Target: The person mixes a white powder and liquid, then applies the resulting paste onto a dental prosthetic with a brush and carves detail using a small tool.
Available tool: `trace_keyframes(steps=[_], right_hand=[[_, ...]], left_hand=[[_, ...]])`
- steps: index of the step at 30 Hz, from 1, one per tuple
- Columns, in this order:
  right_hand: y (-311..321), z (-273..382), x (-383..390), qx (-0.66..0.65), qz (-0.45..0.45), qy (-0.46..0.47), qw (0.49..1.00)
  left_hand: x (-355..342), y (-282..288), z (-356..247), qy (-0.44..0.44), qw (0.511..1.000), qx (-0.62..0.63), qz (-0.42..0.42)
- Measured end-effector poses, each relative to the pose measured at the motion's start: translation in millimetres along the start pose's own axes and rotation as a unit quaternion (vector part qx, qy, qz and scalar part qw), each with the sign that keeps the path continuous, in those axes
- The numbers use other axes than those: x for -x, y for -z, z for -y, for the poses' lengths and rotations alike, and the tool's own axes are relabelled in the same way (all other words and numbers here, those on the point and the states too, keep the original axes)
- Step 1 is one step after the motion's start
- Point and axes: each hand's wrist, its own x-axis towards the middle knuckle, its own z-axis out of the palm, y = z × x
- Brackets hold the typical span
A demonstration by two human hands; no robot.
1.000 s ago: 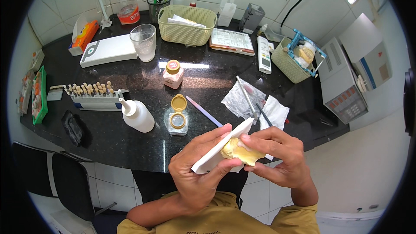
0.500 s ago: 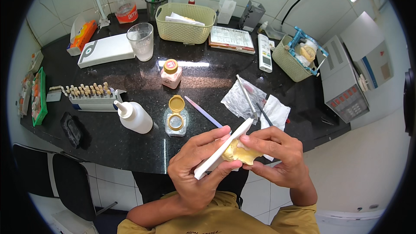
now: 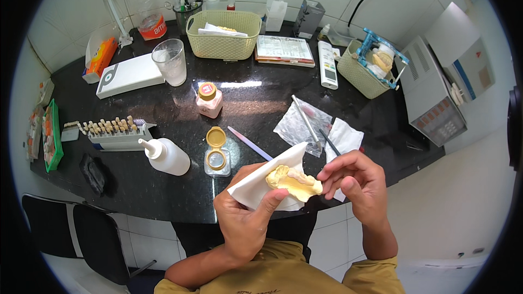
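My left hand [image 3: 245, 223] is shut on a folded white paper [image 3: 248, 190] and a yellow plaster dental cast [image 3: 294, 184], its thumb pressed on the cast's lower left. A paler pinkish patch runs along the cast's upper ridge. My right hand [image 3: 357, 182] is beside the cast's right end, fingers loosely bent and thumb apart, fingertips at or very near its edge. Behind them lie a lilac tapered tool [image 3: 249, 142], a crumpled clear bag [image 3: 297, 128] with a metal tool [image 3: 305, 121], and a white tissue [image 3: 348, 136].
The dark counter [image 3: 136, 179] holds a white squeeze bottle [image 3: 169, 159], gold-lidded jar [image 3: 218, 160], pink-filled jar [image 3: 210, 103], glass [image 3: 169, 68], tooth shade guide [image 3: 114, 136], green tray [image 3: 53, 136], baskets [image 3: 220, 43] and a white appliance [image 3: 433, 103]. A black chair [image 3: 95, 234] stands lower left.
My right hand has loosened from the cast and moved right, thumb lifting away. The paper and cast have turned flatter in my left hand, showing more of the cast's upper face.
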Motion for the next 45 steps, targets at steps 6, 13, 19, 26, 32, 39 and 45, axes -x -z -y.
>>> trace_keyframes(steps=[6, 13, 19, 26, 32, 39, 45], right_hand=[[-5, -9, 2, -0.018, -0.005, -0.08, 0.997], [-2, -14, -4, -0.079, -0.03, -0.091, 0.992], [4, -19, -7, -0.082, -0.009, -0.098, 0.992], [1, -12, -8, -0.031, -0.031, -0.054, 0.998], [6, -4, -15, 0.088, -0.037, 0.06, 0.994], [4, 6, -14, 0.158, -0.02, 0.085, 0.984], [3, 8, -12, 0.174, -0.015, 0.072, 0.982]], left_hand=[[-7, -3, 11, -0.007, 0.999, -0.037, 0.024], [-9, -15, 7, -0.085, 0.986, -0.142, 0.009], [-15, -11, 13, -0.174, 0.966, -0.185, 0.04], [-16, -11, 12, -0.171, 0.97, -0.169, 0.034], [-13, -10, 13, -0.135, 0.981, -0.137, 0.03], [-11, -10, 12, -0.143, 0.977, -0.153, 0.046], [-9, -10, 11, -0.154, 0.974, -0.16, 0.049]])
